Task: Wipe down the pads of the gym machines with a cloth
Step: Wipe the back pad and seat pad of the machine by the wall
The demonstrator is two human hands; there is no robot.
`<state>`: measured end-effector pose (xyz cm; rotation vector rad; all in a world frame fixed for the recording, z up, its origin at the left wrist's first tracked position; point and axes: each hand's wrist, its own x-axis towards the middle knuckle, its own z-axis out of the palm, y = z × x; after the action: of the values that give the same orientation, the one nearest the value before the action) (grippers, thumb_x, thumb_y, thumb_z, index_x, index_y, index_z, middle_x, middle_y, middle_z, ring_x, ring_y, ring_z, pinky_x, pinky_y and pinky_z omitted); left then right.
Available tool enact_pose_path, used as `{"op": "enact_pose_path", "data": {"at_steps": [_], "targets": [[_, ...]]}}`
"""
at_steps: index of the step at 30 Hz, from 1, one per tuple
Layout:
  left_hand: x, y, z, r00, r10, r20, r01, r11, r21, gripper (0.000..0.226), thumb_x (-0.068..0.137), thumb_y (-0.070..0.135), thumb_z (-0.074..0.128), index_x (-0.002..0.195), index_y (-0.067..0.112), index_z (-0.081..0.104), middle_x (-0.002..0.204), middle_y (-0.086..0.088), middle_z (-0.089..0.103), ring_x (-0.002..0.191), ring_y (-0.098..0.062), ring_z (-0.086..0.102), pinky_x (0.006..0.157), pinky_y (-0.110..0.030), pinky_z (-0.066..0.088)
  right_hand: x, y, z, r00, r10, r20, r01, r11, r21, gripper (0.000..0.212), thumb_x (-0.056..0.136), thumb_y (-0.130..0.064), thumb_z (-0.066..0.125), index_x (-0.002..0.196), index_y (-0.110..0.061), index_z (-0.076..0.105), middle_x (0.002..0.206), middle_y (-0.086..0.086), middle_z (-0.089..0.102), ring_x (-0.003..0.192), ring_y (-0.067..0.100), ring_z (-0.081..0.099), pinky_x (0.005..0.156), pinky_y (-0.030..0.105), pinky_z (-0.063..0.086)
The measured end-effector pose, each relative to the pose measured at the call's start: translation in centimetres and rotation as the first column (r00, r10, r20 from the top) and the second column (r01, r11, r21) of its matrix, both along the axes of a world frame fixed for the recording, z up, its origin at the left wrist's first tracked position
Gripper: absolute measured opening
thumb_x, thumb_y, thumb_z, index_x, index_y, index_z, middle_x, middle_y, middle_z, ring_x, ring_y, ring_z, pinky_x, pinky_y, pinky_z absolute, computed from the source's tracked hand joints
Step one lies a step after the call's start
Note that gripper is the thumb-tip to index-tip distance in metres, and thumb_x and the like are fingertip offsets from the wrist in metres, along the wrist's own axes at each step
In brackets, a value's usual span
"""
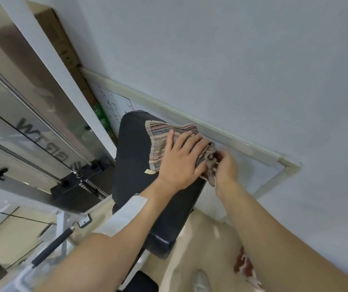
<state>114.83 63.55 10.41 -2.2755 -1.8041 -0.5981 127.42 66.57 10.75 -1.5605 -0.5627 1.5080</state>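
A left hand, fingers spread wide, presses a striped cloth flat on the black pad; the right hand pinches its bunched end (beyond the fingertips). Tugging there could pull it off the edge.

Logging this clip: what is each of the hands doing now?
Left hand: open, flat on the cloth on the pad.
Right hand: shut on the cloth's bunched end.
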Motion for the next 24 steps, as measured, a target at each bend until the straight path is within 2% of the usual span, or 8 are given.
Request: {"op": "enact_pose_path", "data": {"at_steps": [3, 7, 10, 12, 15, 17, 21, 24], "targets": [[-4.1, 2.3, 1.2, 0.991, -0.126, -0.043, 0.125, 0.992, -0.027, 0.046, 0.094, 0.041, 0.041, 0.128, 0.020, 0.062, 0.127, -0.001, 0.065, 0.118, -0.025, 0.055, 0.110, -0.043, 0.033, -0.1, -0.1, 0.6, 0.967, 0.058, 0.248, -0.084, 0.992, 0.098, 0.021, 0.094, -0.018, 0.046, 0.087, -0.012, 0.065, 0.084, 0.004, 0.063, 0.081, 0.026, 0.057, 0.060, 0.033, 0.041], [-9.4, 4.7, 3.0, 0.988, 0.135, 0.069, -0.132, 0.990, -0.045, 0.040, 0.091, 0.035, 0.032, 0.080, 0.011, 0.062, 0.085, -0.011, 0.066, 0.083, -0.035, 0.059, 0.081, -0.043, 0.043, -0.7, 0.0, 1.9, 0.931, 0.153, 0.333, -0.205, 0.970, 0.129, 0.025, 0.102, -0.024, 0.041, 0.108, -0.014, 0.063, 0.094, -0.005, 0.058, 0.086, 0.014, 0.054, 0.078, 0.033, 0.039], [-10.3, 5.3, 3.6, 0.946, 0.324, 0.026, -0.319, 0.941, -0.109, 0.048, 0.093, 0.038, 0.027, 0.079, 0.015, 0.068, 0.089, -0.005, 0.071, 0.090, -0.031, 0.060, 0.090, -0.042, 0.041, -0.9, 0.2, 2.2, 0.913, 0.191, 0.359, -0.253, 0.958, 0.134, 0.030, 0.103, -0.024, 0.038, 0.116, -0.014, 0.063, 0.106, -0.002, 0.059, 0.100, 0.019, 0.055, 0.086, 0.034, 0.040], [-7.9, 4.8, 3.7, 0.937, 0.348, -0.028, -0.349, 0.930, -0.116, 0.045, 0.095, 0.038, 0.033, 0.079, 0.017, 0.069, 0.088, -0.002, 0.073, 0.091, -0.029, 0.063, 0.093, -0.041, 0.040, -0.5, 0.2, 2.0, 0.926, 0.155, 0.345, -0.202, 0.974, 0.105, 0.030, 0.099, -0.024, 0.041, 0.110, -0.015, 0.068, 0.105, -0.001, 0.063, 0.101, 0.021, 0.058, 0.085, 0.036, 0.045], [-2.6, 2.8, 3.2, 0.984, 0.175, -0.044, -0.178, 0.982, -0.065, 0.038, 0.098, 0.037, 0.040, 0.081, 0.019, 0.070, 0.089, 0.000, 0.073, 0.091, -0.027, 0.064, 0.090, -0.039, 0.041, 0.9, -0.4, 1.1, 0.971, 0.030, 0.236, -0.044, 0.997, 0.056, 0.028, 0.086, -0.029, 0.045, 0.096, -0.019, 0.070, 0.103, 0.006, 0.071, 0.101, 0.029, 0.066, 0.095, 0.050, 0.053], [0.8, 1.3, 2.4, 0.997, 0.019, -0.076, -0.024, 0.998, -0.056, 0.036, 0.098, 0.038, 0.043, 0.098, 0.019, 0.073, 0.105, 0.002, 0.074, 0.104, -0.024, 0.064, 0.096, -0.039, 0.041, 1.9, -1.0, 0.7, 0.965, 0.014, 0.262, -0.028, 0.998, 0.052, 0.030, 0.087, -0.028, 0.045, 0.096, -0.016, 0.070, 0.099, 0.008, 0.072, 0.096, 0.030, 0.067, 0.093, 0.053, 0.055], [3.5, 0.3, 0.5, 0.902, -0.336, -0.271, 0.331, 0.941, -0.068, 0.035, 0.096, 0.037, 0.049, 0.100, 0.015, 0.076, 0.108, -0.002, 0.072, 0.116, -0.027, 0.059, 0.107, -0.041, 0.035, 2.9, -1.3, 1.3, 0.925, -0.036, 0.379, -0.013, 0.992, 0.128, 0.024, 0.093, -0.025, 0.049, 0.095, -0.016, 0.071, 0.093, 0.003, 0.070, 0.095, 0.027, 0.066, 0.092, 0.048, 0.053], [-0.1, 1.4, 0.9, 0.892, -0.360, -0.273, 0.364, 0.931, -0.038, 0.039, 0.097, 0.038, 0.047, 0.119, 0.014, 0.068, 0.122, -0.005, 0.067, 0.118, -0.027, 0.057, 0.102, -0.041, 0.038, 2.4, -0.8, 2.1, 0.873, 0.030, 0.486, -0.152, 0.965, 0.214, 0.025, 0.100, -0.025, 0.047, 0.107, -0.017, 0.069, 0.105, 0.001, 0.068, 0.103, 0.023, 0.062, 0.091, 0.037, 0.048]]}}
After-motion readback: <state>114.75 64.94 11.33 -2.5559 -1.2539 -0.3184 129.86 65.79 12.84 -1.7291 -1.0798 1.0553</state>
